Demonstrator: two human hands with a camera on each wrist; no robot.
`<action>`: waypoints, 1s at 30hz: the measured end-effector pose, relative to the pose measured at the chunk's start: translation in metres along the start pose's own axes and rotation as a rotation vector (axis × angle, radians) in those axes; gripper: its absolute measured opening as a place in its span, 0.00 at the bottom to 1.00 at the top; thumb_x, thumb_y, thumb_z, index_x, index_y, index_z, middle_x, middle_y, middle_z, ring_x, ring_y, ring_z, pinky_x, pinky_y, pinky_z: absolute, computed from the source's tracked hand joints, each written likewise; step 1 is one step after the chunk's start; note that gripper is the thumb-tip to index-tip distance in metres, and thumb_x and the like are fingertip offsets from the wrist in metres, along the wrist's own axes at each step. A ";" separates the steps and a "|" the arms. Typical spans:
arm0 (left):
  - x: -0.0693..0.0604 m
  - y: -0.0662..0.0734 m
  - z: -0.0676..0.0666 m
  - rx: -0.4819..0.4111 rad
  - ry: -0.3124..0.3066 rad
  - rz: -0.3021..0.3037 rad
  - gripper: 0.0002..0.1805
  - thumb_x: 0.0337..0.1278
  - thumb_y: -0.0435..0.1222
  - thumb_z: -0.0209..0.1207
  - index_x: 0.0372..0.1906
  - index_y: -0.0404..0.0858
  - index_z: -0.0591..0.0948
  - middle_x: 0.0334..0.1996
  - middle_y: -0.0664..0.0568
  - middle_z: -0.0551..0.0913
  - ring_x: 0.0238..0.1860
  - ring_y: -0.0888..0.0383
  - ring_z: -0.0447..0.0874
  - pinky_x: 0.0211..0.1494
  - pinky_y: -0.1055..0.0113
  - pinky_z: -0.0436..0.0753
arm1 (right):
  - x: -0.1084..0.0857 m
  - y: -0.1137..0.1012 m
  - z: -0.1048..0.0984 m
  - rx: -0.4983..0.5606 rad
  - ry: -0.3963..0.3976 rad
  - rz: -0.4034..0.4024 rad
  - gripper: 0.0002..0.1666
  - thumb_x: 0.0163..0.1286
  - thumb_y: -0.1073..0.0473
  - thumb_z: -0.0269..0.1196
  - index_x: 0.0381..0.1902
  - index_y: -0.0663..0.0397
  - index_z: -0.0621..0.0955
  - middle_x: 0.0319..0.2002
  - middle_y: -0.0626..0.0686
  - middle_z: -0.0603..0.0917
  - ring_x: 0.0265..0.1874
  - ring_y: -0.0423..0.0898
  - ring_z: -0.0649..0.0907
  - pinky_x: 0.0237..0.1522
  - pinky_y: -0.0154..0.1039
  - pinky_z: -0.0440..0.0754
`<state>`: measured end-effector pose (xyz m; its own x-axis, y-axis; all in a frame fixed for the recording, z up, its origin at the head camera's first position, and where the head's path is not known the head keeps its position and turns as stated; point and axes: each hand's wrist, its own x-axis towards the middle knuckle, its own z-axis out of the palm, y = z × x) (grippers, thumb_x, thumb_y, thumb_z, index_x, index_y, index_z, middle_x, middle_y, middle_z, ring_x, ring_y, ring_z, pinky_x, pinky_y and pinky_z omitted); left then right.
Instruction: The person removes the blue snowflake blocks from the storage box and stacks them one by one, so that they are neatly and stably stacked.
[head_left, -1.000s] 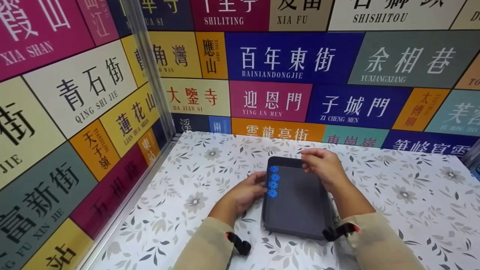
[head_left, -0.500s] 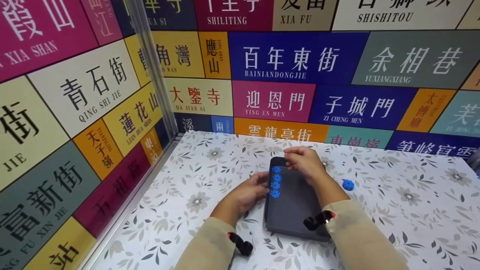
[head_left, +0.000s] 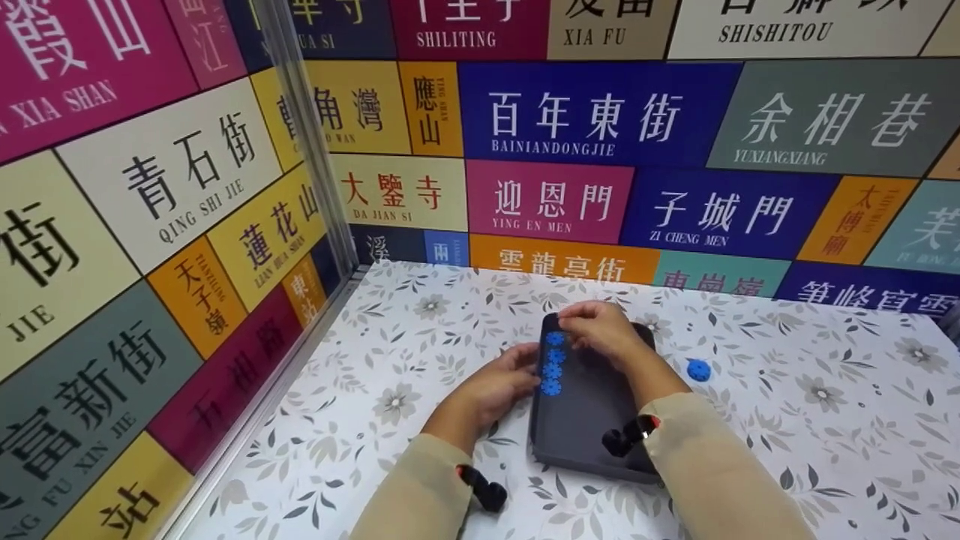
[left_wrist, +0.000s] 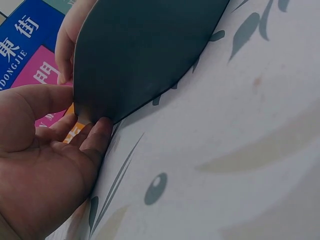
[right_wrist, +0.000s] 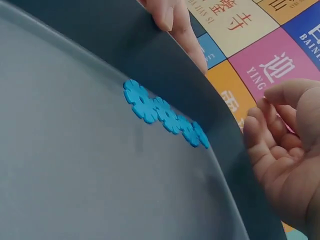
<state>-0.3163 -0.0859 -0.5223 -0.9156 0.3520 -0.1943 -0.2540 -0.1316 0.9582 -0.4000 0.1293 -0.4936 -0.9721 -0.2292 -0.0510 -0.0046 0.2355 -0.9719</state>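
Note:
A dark grey tray (head_left: 577, 427) lies on the table before me. Along its left side runs a row of several blue notched flower-shaped discs (head_left: 553, 364), seen edge to edge in the right wrist view. My left hand (head_left: 491, 386) touches the tray's outer left wall. In the left wrist view its thumb and fingertips (left_wrist: 104, 127) meet the dark wall. My right hand (head_left: 600, 330) is over the tray's far end, near the farthest disc. In the right wrist view its fingers are curled, thumb close to the forefinger, with nothing visible between them.
A round blue notched piece (head_left: 699, 370) sits on the tabletop to the right of the tray. White cloth (head_left: 787, 442) with grey leaves and flowers covers the table. Colourful sign-covered walls (head_left: 551, 202) stand behind and at the left.
My right hand has moved left across the tray's far end and slightly lower, bringing the blue piece on the table into view. My left hand and the discs keep their places.

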 end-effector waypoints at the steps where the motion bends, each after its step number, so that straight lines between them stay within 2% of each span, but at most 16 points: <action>1: 0.000 0.000 0.000 -0.002 -0.001 -0.002 0.39 0.62 0.23 0.57 0.80 0.38 0.67 0.79 0.42 0.72 0.74 0.47 0.77 0.76 0.55 0.75 | 0.000 0.002 0.000 -0.022 -0.032 0.006 0.18 0.72 0.59 0.70 0.54 0.66 0.87 0.35 0.50 0.89 0.30 0.43 0.84 0.35 0.35 0.87; 5: 0.001 0.000 0.000 -0.003 0.003 -0.005 0.38 0.62 0.24 0.58 0.79 0.39 0.69 0.78 0.42 0.73 0.74 0.47 0.77 0.77 0.54 0.74 | -0.002 0.009 0.003 -0.116 -0.163 0.020 0.17 0.70 0.58 0.72 0.51 0.64 0.88 0.36 0.49 0.89 0.29 0.43 0.84 0.34 0.35 0.86; 9: 0.001 0.000 -0.001 0.003 0.015 -0.016 0.38 0.63 0.24 0.58 0.79 0.40 0.69 0.76 0.43 0.75 0.74 0.48 0.77 0.77 0.55 0.74 | -0.006 0.010 0.006 -0.199 -0.289 -0.011 0.16 0.69 0.58 0.73 0.50 0.62 0.88 0.32 0.46 0.89 0.28 0.42 0.83 0.31 0.34 0.85; 12: -0.001 0.000 -0.001 0.008 0.019 -0.023 0.38 0.64 0.25 0.58 0.80 0.40 0.68 0.76 0.43 0.76 0.73 0.49 0.78 0.77 0.56 0.75 | -0.008 0.011 0.005 -0.259 -0.353 -0.025 0.16 0.67 0.57 0.74 0.50 0.59 0.89 0.30 0.44 0.88 0.26 0.41 0.82 0.30 0.35 0.85; 20: 0.000 0.000 -0.002 0.019 0.016 -0.008 0.39 0.64 0.24 0.58 0.81 0.37 0.65 0.78 0.43 0.73 0.71 0.49 0.79 0.73 0.58 0.77 | -0.011 0.013 -0.002 -0.416 -0.420 -0.019 0.19 0.62 0.56 0.76 0.51 0.55 0.90 0.29 0.41 0.88 0.23 0.40 0.82 0.27 0.35 0.81; 25: 0.002 -0.001 -0.002 0.013 0.023 -0.015 0.40 0.62 0.24 0.59 0.80 0.38 0.67 0.77 0.44 0.74 0.72 0.49 0.79 0.74 0.57 0.77 | -0.010 0.015 -0.003 -0.418 -0.479 -0.020 0.20 0.62 0.59 0.75 0.53 0.57 0.89 0.31 0.41 0.89 0.26 0.39 0.84 0.31 0.34 0.83; 30: 0.003 -0.002 -0.003 0.013 0.016 -0.010 0.40 0.61 0.24 0.58 0.80 0.37 0.67 0.77 0.43 0.74 0.70 0.50 0.80 0.72 0.58 0.78 | -0.010 0.016 -0.003 -0.460 -0.498 -0.021 0.21 0.58 0.59 0.77 0.51 0.54 0.90 0.32 0.40 0.87 0.29 0.38 0.84 0.33 0.34 0.84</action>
<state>-0.3190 -0.0871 -0.5251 -0.9180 0.3384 -0.2070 -0.2591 -0.1163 0.9588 -0.3909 0.1382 -0.5081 -0.7471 -0.6199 -0.2398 -0.2292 0.5789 -0.7825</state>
